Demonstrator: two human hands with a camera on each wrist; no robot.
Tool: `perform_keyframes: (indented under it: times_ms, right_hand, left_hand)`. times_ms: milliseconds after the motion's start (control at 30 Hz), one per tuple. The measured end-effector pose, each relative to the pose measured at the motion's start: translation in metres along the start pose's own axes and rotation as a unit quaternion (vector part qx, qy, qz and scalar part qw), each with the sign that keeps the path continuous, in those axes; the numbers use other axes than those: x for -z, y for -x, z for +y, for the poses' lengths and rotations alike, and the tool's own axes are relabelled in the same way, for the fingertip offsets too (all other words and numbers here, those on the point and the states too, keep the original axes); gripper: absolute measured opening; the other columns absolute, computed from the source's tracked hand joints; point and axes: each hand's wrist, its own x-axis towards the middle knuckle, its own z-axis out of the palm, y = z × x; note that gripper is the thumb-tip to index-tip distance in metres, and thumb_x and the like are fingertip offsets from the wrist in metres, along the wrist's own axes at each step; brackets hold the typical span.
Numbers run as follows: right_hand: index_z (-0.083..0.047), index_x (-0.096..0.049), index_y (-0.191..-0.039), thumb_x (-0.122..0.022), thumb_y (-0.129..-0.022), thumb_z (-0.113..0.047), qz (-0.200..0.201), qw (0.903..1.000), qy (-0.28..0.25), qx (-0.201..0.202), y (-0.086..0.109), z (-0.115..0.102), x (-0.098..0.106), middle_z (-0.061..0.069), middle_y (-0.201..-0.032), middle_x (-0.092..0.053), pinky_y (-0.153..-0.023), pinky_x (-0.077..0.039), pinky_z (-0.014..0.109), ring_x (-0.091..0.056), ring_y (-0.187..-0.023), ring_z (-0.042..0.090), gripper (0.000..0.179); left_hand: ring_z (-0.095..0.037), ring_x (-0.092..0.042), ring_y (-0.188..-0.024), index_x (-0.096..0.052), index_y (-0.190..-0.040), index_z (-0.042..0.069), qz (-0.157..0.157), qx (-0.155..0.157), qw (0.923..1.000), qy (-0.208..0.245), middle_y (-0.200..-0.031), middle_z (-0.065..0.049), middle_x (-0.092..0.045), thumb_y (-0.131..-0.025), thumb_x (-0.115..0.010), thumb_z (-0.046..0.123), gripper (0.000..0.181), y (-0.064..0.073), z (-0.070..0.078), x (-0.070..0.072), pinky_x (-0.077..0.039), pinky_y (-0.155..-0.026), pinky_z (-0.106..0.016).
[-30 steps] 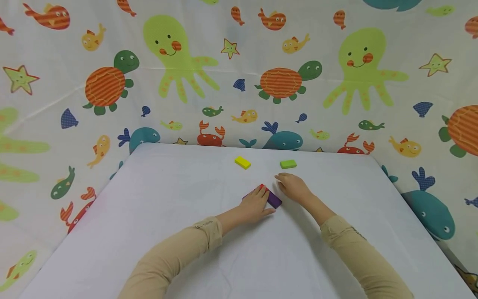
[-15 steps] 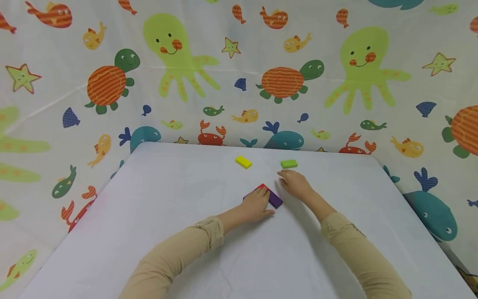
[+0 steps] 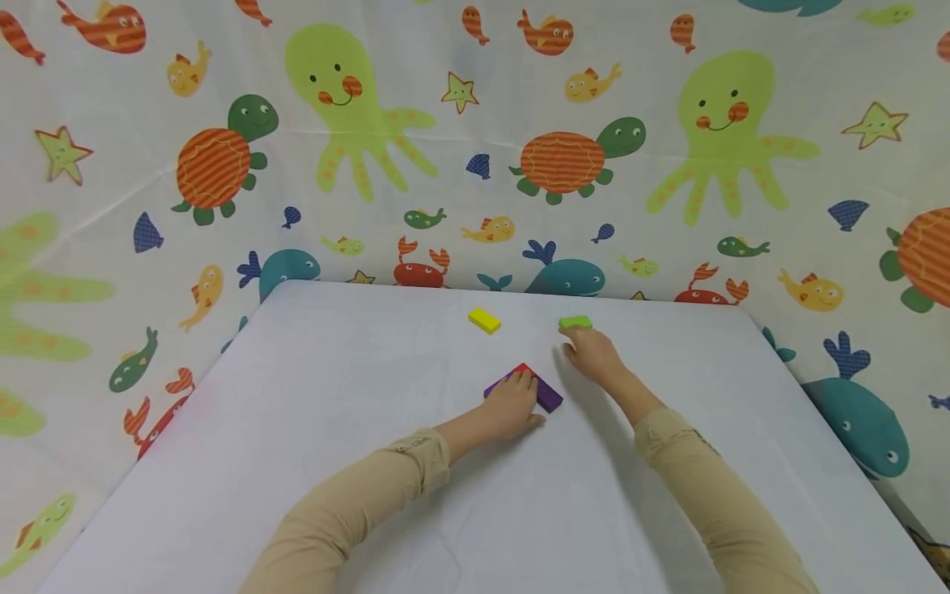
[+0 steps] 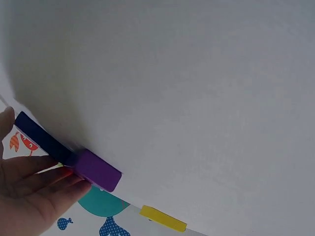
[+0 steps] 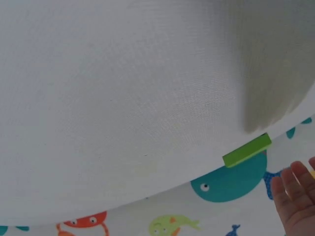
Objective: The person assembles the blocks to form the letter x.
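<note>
Fingers (image 3: pixel 525 383) relaxed, your left hand (image 3: pixel 512 407) touches the red block (image 3: pixel 523 367); your empty, outstretched right hand (image 3: pixel 593 355) hovers near the green block (image 3: pixel 575 321).

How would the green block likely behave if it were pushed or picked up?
The green block would probably slide rather than roll, since its faces look flat. It seems unlikely to tip, lying low on a broad side on the white table. Its straight, crisp edges suggest it would stay stiff when lifted.
</note>
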Motion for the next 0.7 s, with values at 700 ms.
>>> perform_keyframes:
  times_ms: [700]
  right_hand:
    - [0.009, -0.053, -0.126, -0.059, -0.087, -0.001, -0.039, 0.9890, -0.099, -0.103, -0.033, 0.040, -0.003, 0.030, -0.130, -0.052, -0.105, -0.036, 0.054, -0.046, -0.123, 0.046, 0.040]
  left_hand:
    - [-0.027, -0.043, -0.133, -0.043, -0.139, -0.001, -0.027, 0.002, 0.9996, 0.005, -0.145, -0.016, -0.044, -0.092, -0.056, 0.044, 0.066, 0.004, 0.001, 0.005, -0.039, -0.108, -0.036]
